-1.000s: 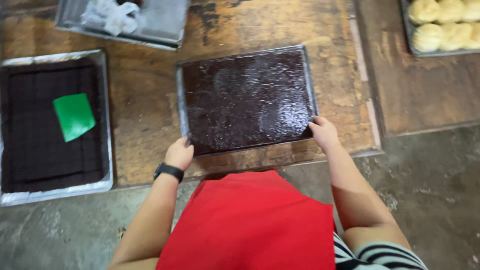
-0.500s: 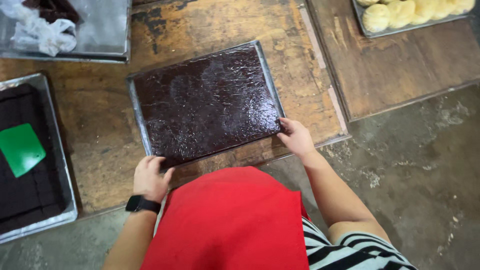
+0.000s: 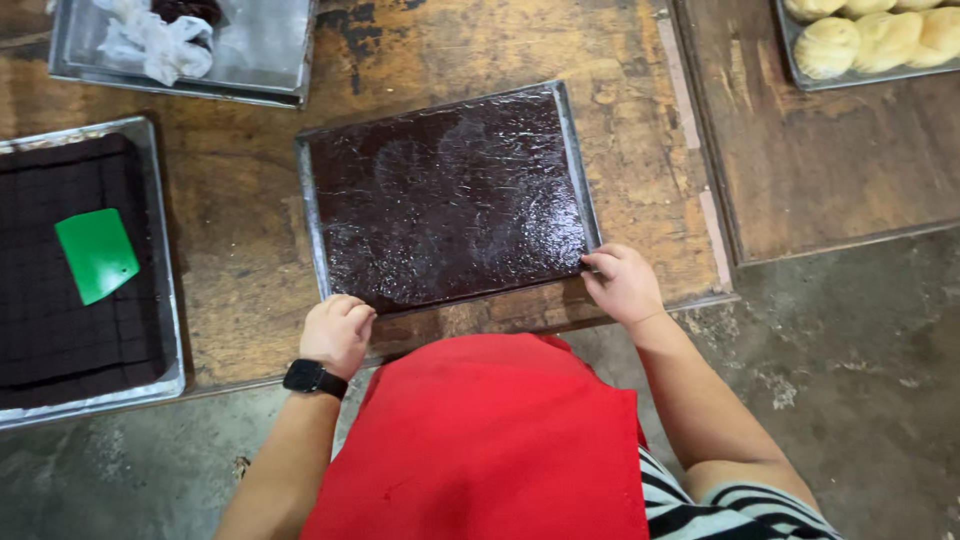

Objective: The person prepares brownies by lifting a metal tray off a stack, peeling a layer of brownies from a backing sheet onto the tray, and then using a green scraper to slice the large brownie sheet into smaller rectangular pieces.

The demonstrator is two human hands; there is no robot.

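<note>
**A:** Head view puts the chocolate-glazed tray [image 3: 445,195] straight ahead of you, in the middle of the wooden worktop [image 3: 250,260] and close to its near edge. Where are your hands on it?

**B:** Your left hand [image 3: 337,333] is curled over the tray's near left corner, fingers bent down on the rim. Your right hand [image 3: 622,285] is at the near right corner, fingertips pinching the rim there. Both are grasping the tray, neither is released.

**A:** So how does the tray lie relative to you?

**B:** Its long axis runs left to right across your body, slightly skewed: the right end sits a little farther from you than the left. The whole slab lies beyond your hands, toward the far edge of the worktop. Neither hand is nearer than the other; each has its own corner.

**A:** Anything crowding it?

**B:** At the left edge of the worktop a tray of cut dark squares [image 3: 150,250] carries a green scraper [image 3: 96,254], well apart from your left hand. At the far left corner a metal tray [image 3: 260,60] holds crumpled plastic [image 3: 155,45]. To the right, on a separate board, a tray of pale buns [image 3: 870,40] sits well clear.
</note>
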